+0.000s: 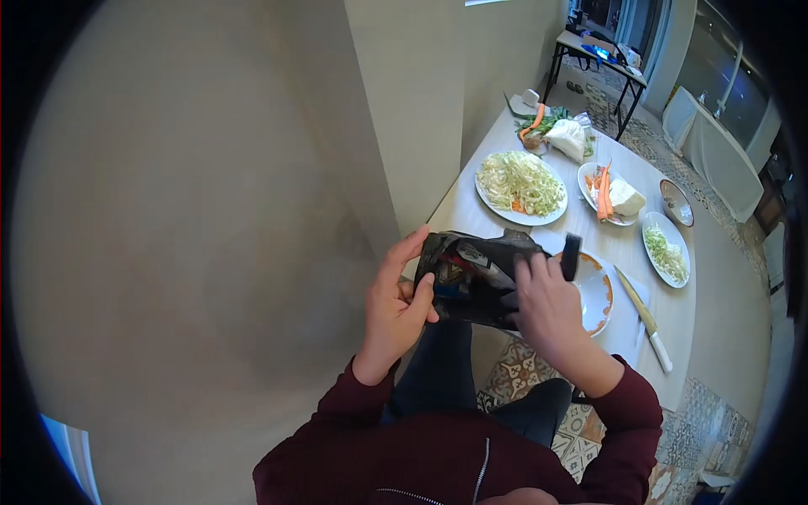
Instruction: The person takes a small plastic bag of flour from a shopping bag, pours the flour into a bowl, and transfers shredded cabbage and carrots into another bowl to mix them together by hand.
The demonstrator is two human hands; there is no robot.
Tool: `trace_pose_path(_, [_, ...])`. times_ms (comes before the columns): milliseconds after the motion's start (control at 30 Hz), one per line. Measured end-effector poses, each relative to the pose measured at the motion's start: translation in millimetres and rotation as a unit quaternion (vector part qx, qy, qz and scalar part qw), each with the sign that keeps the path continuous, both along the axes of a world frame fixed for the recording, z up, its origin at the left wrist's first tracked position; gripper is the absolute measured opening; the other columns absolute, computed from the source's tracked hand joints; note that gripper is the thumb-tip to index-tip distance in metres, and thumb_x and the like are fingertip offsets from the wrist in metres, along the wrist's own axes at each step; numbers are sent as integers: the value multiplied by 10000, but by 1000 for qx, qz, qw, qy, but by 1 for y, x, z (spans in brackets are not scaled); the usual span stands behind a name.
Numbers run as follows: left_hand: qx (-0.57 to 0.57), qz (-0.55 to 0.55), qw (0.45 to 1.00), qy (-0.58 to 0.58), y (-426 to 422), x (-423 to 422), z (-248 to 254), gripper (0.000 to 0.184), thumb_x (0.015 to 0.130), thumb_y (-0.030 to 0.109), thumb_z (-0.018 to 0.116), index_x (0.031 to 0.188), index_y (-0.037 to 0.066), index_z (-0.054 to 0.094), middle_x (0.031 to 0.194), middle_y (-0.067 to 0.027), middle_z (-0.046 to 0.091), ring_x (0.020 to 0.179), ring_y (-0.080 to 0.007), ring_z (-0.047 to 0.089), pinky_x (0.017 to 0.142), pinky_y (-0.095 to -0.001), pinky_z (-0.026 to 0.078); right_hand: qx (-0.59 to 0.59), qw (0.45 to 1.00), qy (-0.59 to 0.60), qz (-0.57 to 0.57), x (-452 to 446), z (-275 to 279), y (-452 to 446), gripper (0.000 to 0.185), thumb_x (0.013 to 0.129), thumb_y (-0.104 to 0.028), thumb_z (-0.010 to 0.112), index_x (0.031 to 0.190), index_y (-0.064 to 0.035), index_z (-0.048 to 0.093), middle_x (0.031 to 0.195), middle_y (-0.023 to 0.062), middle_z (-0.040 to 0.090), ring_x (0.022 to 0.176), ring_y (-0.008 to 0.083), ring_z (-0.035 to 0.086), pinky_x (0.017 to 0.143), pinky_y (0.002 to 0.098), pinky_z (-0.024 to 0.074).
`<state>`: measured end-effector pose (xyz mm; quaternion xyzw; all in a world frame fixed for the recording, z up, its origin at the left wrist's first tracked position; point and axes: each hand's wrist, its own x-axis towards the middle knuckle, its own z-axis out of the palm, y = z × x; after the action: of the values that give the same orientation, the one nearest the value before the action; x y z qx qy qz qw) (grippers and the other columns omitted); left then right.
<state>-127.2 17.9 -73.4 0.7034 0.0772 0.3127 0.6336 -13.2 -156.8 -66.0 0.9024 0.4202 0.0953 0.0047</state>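
Observation:
A shiny dark packet (480,273), black with a few coloured patches, is held above the near edge of the table. My left hand (397,295) grips its left end, thumb in front. At the other end, the curled fingers of my right hand (547,299) are closed on the packet, slightly blurred, and their tips are partly hidden. A black strip-like piece (571,257) sticks up beside the right fingers; whether it belongs to the packet I cannot tell. Behind my right hand is a white bowl (599,307) with an orange patterned rim, partly covered.
A knife (646,324) with a white handle lies right of the bowl. Beyond are a plate of shredded cabbage (523,187), a plate with carrots (604,195) and a white block, a smaller plate of shreds (667,250) and a brown bowl (677,203). A wall (252,168) stands left.

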Motion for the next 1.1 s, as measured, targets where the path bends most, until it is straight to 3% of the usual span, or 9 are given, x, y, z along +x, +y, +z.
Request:
trace_pose_path(100, [4, -15, 1000, 12, 1, -3, -2, 611, 846, -121, 479, 1405, 68, 323, 1287, -201, 445, 656, -75, 601, 499, -187, 488, -29, 999, -2, -16, 0, 14, -14, 792, 580, -235, 824, 1271, -80, 468, 1087, 100, 484, 1069, 258, 518, 697, 336, 503])
trace_pose_path(300, [7, -59, 998, 8, -3, -3, -5, 655, 838, -132, 478, 1425, 71, 271, 1353, -240, 386, 691, -104, 626, 523, -195, 506, -24, 998, 47, -32, 5, 24, -24, 864, 537, -187, 852, 1307, -190, 461, 1196, 123, 475, 1118, 290, 518, 848, 467, 415])
trace_pose_path(600, [23, -77, 997, 22, -7, -7, 1, 663, 835, -137, 472, 1429, 63, 255, 1403, -268, 310, 706, -123, 637, 534, -214, 517, 117, 993, 4, -14, -8, 53, -24, 340, 697, -80, 684, 1032, -116, 639, 1157, 90, 563, 1068, 254, 526, 882, 467, 355])
trace_pose_path(700, [13, -86, 996, 18, -8, -7, -2, 667, 833, -137, 474, 1430, 61, 252, 1404, -272, 311, 714, -128, 640, 533, -214, 515, 134, 986, -95, 16, -21, 55, -12, 273, 737, -109, 639, 1010, -116, 645, 1145, 73, 571, 1051, 240, 529, 890, 448, 346])
trace_pose_path(733, [14, -86, 996, 19, -8, -7, -2, 667, 833, -135, 476, 1430, 60, 251, 1404, -271, 313, 712, -128, 639, 534, -214, 516, 117, 977, -176, 21, -24, 53, -5, 213, 769, -133, 588, 967, -72, 640, 1102, 75, 588, 1045, 225, 539, 890, 409, 345])
trace_pose_path(833, [15, -85, 996, 23, -8, -5, -3, 673, 829, -132, 479, 1432, 56, 247, 1406, -265, 317, 720, -131, 639, 543, -216, 517, -18, 990, 19, 140, -19, 41, 8, 170, 783, -108, 559, 919, -35, 632, 995, 100, 627, 986, 226, 592, 833, 374, 431])
trace_pose_path(900, [15, -81, 996, 30, -8, -5, -3, 680, 821, -131, 474, 1434, 54, 244, 1407, -261, 321, 741, -134, 639, 557, -218, 519, -27, 984, 126, 123, -7, 4, 17, 144, 779, -89, 557, 881, -16, 629, 885, 116, 645, 856, 225, 645, 699, 338, 516])
trace_pose_path(967, [-3, -79, 996, 35, -8, -7, -2, 698, 803, -136, 464, 1437, 52, 241, 1417, -250, 311, 790, -143, 638, 584, -232, 524, -106, 988, 66, 95, 14, -33, 15, 115, 788, -96, 570, 855, -44, 648, 831, 110, 656, 750, 219, 660, 586, 327, 540])
trace_pose_path(1100, [-31, -76, 997, -4, -7, -10, -7, 737, 759, -150, 429, 1442, 45, 231, 1438, -228, 285, 904, -171, 627, 635, -256, 529, -142, 988, 36, -39, 26, -55, 16, 152, 847, -159, 556, 934, -46, 610, 783, 103, 656, 740, 227, 668, 606, 328, 535])
